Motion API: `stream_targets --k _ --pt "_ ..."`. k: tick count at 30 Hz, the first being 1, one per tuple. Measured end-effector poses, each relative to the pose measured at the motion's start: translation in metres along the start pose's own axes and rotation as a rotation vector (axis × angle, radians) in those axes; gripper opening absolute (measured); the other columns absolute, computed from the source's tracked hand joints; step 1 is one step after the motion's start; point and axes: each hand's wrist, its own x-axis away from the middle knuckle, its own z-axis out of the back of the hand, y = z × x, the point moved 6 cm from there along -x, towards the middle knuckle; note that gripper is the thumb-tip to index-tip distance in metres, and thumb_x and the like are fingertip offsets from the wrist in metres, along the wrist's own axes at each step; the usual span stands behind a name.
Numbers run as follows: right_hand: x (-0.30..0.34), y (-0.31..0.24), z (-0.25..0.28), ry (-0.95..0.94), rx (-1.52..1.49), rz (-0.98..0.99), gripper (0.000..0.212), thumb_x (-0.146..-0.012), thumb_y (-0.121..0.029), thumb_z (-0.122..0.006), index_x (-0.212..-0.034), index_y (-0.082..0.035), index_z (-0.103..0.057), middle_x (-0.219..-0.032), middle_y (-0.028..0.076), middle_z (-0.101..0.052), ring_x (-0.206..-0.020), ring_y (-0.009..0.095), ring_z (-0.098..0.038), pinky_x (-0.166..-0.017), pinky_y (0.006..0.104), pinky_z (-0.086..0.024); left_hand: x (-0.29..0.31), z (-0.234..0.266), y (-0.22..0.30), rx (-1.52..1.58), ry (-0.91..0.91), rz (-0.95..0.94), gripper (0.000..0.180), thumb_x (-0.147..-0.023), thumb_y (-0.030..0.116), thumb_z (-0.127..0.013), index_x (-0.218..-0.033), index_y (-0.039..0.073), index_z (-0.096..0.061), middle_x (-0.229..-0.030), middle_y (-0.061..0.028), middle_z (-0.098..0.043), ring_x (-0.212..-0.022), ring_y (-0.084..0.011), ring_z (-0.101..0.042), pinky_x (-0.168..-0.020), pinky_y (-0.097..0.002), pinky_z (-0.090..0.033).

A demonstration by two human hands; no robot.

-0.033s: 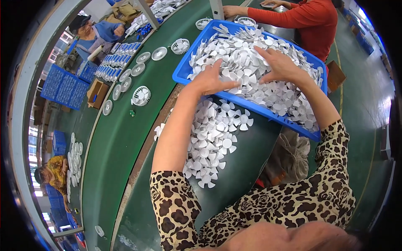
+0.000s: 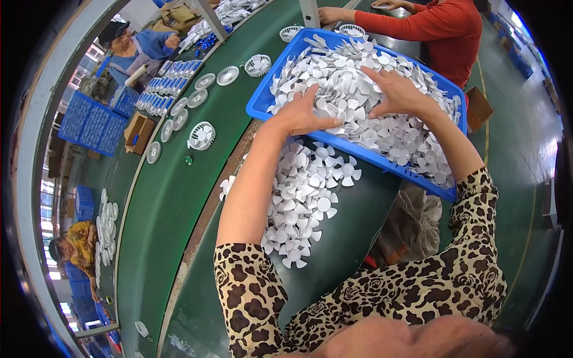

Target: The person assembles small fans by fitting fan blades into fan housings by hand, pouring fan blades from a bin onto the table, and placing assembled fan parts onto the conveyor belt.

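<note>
A blue plastic bin (image 2: 382, 162) heaped with small white fan blades (image 2: 349, 74) stands at the far end of my table. Over its left near part is my left hand (image 2: 303, 112), thumb and fingers apart, at the blades. My right hand (image 2: 399, 93) is spread across the middle of the heap, palm turned toward the left hand. Neither hand shows a grip on any blade; some fingertips are hard to make out among the white pieces. A loose pile of the same fan blades (image 2: 298, 206) lies on the dark green tabletop (image 2: 358, 209), below the bin and beside my left forearm.
Left of the table runs a green conveyor belt (image 2: 173, 221) with round white fan guards (image 2: 227, 76) on it. A co-worker in a red top (image 2: 441, 30) is beyond the bin; others sit across the belt. A cloth sack (image 2: 412, 224) lies below the bin's near right side.
</note>
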Motion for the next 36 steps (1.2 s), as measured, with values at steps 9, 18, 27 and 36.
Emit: stream_targets --k 9,18,27,36 --pt "-0.01 0.0 -0.019 -0.133 -0.12 0.051 0.117 -0.055 -0.04 -0.086 -0.147 -0.007 -0.02 -0.13 0.027 -0.045 -0.121 0.04 -0.044 -0.101 0.0432 -0.038 0.0 -0.004 0.0 0.039 0.069 0.053 0.119 -0.058 0.058 -0.077 -0.149 0.01 -0.017 -0.144 -0.0301 -0.028 -0.132 -0.0404 -0.036 -0.106 -0.0436 -0.035" --pt "-0.009 -0.015 -0.03 0.013 -0.384 0.167 0.12 -0.053 -0.039 -0.088 -0.148 -0.01 -0.02 -0.141 0.022 -0.032 -0.13 0.036 -0.035 -0.108 0.0409 -0.032 -0.002 0.001 0.002 0.141 0.186 -0.035 0.115 -0.054 0.046 -0.083 -0.146 0.011 -0.025 -0.136 -0.0312 -0.033 -0.126 -0.0435 -0.041 -0.104 -0.0405 -0.038" --pt "-0.026 -0.018 -0.03 0.085 -0.653 0.179 0.105 -0.056 -0.041 -0.085 -0.14 0.0 -0.038 -0.135 0.023 -0.044 -0.127 0.033 -0.041 -0.109 0.0369 -0.029 -0.002 0.006 0.008 0.661 0.335 -0.192 0.098 -0.052 0.033 -0.086 -0.137 0.009 -0.043 -0.134 -0.0227 -0.041 -0.123 -0.0358 -0.044 -0.105 -0.0395 -0.036" --pt "-0.018 -0.05 0.013 0.169 -0.644 0.273 0.101 -0.054 -0.038 -0.086 -0.138 -0.003 -0.042 -0.138 0.018 -0.045 -0.128 0.028 -0.042 -0.108 0.035 -0.03 0.038 0.042 0.022 0.548 0.47 -0.223 0.095 -0.054 0.031 -0.086 -0.136 0.006 -0.043 -0.131 -0.0199 -0.043 -0.125 -0.0339 -0.042 -0.106 -0.0378 -0.035"
